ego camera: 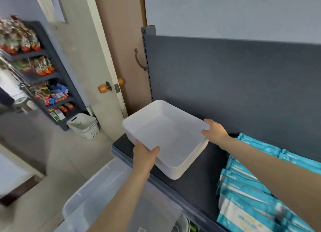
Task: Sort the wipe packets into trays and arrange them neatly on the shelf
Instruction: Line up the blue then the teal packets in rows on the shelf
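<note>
Tray (166,137): white and holding nothing, it is hanging tilted over the left end of the shelf (199,183); I cannot tell whether its near corner is touching the board.
Left hand (144,155): is gripping the tray's near-left rim, with the thumb curling over the edge to the inside and the fingers going out of sight under the wall.
Right hand (215,131): is gripping the tray's far-right rim, with the thumb lying along the top edge and the fingers hidden behind the wall.
Wipe packets (246,188): teal and white, they are lying in overlapping rows on the shelf to the right of the tray, apart from it, with none inside it.
Clear bin (107,193): is standing below the tray to its near left, under the left forearm.
Snack rack (46,78): is standing well to the left of the tray, beyond the door.
Progress: the work is looking barely begun, with one tray being brought to the shelf and no packet sorted.
Remaining: the tray is waiting to be set flat and squared to the shelf edge. Every packet to its right is waiting to be loaded and lined up, and I am seeing no other trays.
</note>
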